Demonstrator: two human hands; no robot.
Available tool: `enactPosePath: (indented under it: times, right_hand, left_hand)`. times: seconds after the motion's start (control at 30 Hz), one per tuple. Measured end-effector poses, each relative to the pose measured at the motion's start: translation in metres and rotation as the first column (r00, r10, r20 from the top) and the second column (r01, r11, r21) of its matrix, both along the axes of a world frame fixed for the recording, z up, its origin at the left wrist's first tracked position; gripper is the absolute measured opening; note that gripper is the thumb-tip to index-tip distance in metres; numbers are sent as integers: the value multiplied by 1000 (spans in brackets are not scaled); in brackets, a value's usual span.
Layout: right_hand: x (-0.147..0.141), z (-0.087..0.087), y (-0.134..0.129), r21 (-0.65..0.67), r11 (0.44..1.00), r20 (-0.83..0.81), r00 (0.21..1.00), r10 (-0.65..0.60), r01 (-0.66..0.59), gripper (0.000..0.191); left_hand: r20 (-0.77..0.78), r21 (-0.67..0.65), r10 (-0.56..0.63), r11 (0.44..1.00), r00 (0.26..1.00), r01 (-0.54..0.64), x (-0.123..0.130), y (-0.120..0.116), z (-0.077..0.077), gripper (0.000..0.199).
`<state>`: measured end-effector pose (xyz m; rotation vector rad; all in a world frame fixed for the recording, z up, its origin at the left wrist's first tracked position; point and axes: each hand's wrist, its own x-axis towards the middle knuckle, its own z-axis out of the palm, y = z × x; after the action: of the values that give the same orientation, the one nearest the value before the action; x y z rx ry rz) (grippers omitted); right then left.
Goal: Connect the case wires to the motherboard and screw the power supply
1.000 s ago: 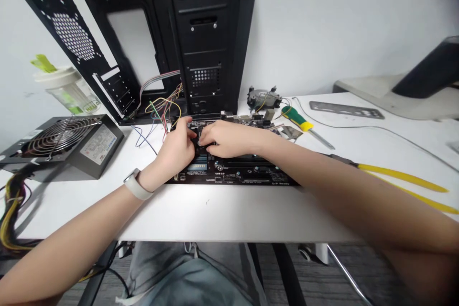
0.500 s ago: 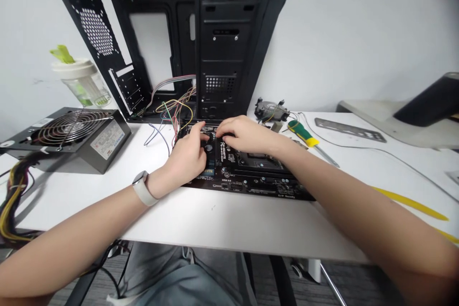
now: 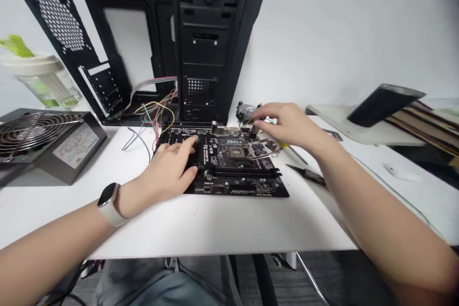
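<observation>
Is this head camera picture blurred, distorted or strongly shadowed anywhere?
In the head view, light is soft and even, shadows stay faint, the black computer case looks tilted by wide-angle distortion, and the top right corner is blurred.

1. Circuit board [image 3: 233,178]: edge hidden under left hand [image 3: 167,169].
2. Screwdriver [image 3: 297,155]: handle mostly hidden below right hand [image 3: 292,126].
3. Cooling fan [image 3: 245,112]: partly hidden beyond right hand's fingertips.
4. Power supply [image 3: 46,148]: left of left hand, cut off by picture's edge.
</observation>
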<state>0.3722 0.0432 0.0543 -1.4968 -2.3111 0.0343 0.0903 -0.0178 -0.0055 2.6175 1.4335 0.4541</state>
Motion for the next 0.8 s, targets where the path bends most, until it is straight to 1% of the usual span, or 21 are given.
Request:
enactPosePath:
  times: [0.1, 0.17, 0.23, 0.3, 0.37, 0.4, 0.43, 0.5, 0.57, 0.63, 0.7, 0.8]
  right_hand:
    - [30, -11, -4, -81, 982, -3, 986, -169, 168, 28]
    - [46, -11, -7, -107, 956, 14, 962, -274, 274, 28]
    - [58, -8, -9, -109, 927, 51, 934, -355, 358, 27]
    - [67, -5, -8, -130, 908, 112, 915, -387, 399, 25]
    - [73, -6, -5, -183, 900, 176, 914, -366, 396, 24]
    - [74, -9, -2, -216, 898, 198, 918, -343, 383, 23]
    - [74, -11, 0, -246, 899, 212, 925, -316, 363, 22]
    - [70, -17, 4, -306, 895, 218, 939, -267, 325, 20]
    - [64, -23, 7, -383, 863, 232, 938, -256, 330, 21]
    - [57, -28, 8, -423, 824, 264, 922, -284, 375, 23]
    - [52, -32, 9, -414, 810, 291, 903, -316, 416, 20]
    - [49, -36, 11, -384, 820, 288, 899, -331, 425, 12]
  left_hand:
    - [-136, 79, -32, 996, 990, 43, 2, -1, 0, 66]
    - [-179, 123, -43, 990, 983, 66, 4, -1, 0, 67]
    - [-196, 154, -31, 986, 980, 62, 7, -2, -2, 68]
    - [-206, 186, 26, 982, 978, 13, 11, -6, -6, 69]
    - [-207, 226, 89, 973, 974, -41, 18, -15, -12, 68]
    - [-206, 244, 92, 969, 974, -40, 22, -21, -15, 66]
    - [-202, 274, 58, 962, 978, -1, 26, -27, -18, 65]
    - [-205, 337, -50, 934, 978, 118, 33, -39, -24, 62]
    - [-204, 366, -192, 895, 960, 256, 38, -48, -26, 59]
    - [-182, 347, -313, 867, 932, 358, 40, -52, -26, 54]
    - [-143, 302, -388, 859, 910, 414, 40, -51, -23, 48]
    - [-80, 276, -433, 856, 898, 437, 37, -48, -21, 40]
